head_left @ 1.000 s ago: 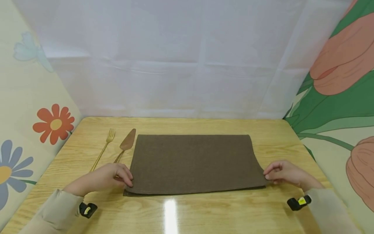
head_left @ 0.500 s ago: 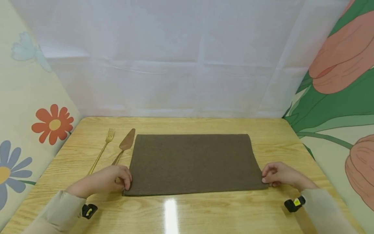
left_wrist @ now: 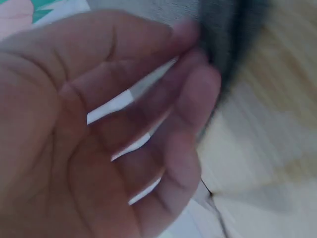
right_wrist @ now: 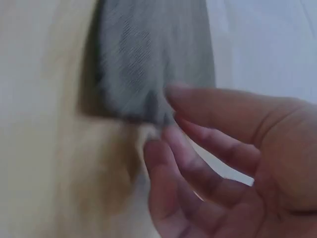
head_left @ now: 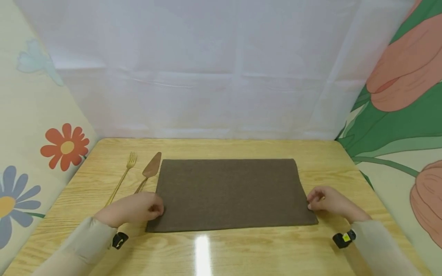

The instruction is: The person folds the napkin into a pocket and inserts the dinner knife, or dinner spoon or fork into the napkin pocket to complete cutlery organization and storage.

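Observation:
A brown cloth [head_left: 228,191], folded into a wide rectangle, lies flat on the table. My left hand [head_left: 139,209] is over its near left edge in the head view, fingers loosely bent. In the left wrist view the fingers [left_wrist: 198,96] are near the blurred cloth edge, with nothing visible gripped. At the right edge, my right hand [head_left: 328,201] hovers with thumb and fingers loosely curved. The right wrist view shows a gap between thumb and fingers, the cloth corner [right_wrist: 143,64] just beyond them; whether a fingertip touches it, I cannot tell.
Left of the cloth lie a gold fork [head_left: 130,161] and a copper-coloured cake server [head_left: 152,165], their handle ends hidden by the left hand. The wooden table [head_left: 255,253] meets a white sheet [head_left: 221,96] at the back. Flower-patterned panels flank both sides.
The cloth's upper layer, slightly raised at the near edge before, now lies flat over the lower one. Both hands have let go of its corners; the left moved inward, the right slightly away from the corner.

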`<act>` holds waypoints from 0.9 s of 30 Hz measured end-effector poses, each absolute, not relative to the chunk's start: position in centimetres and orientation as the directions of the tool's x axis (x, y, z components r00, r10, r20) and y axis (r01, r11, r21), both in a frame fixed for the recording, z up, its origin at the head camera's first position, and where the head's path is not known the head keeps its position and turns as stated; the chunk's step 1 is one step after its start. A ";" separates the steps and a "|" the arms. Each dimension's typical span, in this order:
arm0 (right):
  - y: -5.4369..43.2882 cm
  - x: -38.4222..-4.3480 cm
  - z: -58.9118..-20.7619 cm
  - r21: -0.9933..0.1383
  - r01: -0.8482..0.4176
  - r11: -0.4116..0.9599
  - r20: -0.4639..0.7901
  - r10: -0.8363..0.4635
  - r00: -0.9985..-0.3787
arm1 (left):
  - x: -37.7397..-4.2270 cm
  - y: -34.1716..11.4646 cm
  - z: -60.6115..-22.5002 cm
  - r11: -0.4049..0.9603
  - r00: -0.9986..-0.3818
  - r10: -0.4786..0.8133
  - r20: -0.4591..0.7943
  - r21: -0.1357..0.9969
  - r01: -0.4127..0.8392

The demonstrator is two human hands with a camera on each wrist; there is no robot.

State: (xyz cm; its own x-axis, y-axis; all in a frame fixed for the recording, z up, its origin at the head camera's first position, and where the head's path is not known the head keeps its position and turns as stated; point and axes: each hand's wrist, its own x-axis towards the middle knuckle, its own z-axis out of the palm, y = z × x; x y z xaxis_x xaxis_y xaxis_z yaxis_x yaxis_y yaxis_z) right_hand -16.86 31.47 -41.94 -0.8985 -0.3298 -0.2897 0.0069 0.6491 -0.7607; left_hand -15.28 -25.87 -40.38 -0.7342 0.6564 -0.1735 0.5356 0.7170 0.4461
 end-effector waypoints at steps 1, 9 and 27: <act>31.1 -17.0 -41.8 -0.751 -0.005 0.661 -0.267 -0.310 -0.912 | -15.5 -25.3 -40.2 0.725 -0.748 0.649 -0.143 0.416 0.549; 26.2 -18.7 -40.9 -0.670 -0.137 0.730 -0.091 -0.264 -0.960 | -18.1 -19.6 -39.4 0.784 -0.840 0.534 0.093 0.318 0.533; 15.1 -24.2 -42.4 -0.441 -0.251 0.861 -0.259 -0.390 -0.883 | -23.1 -10.7 -42.7 0.855 -0.850 0.458 -0.260 0.392 0.340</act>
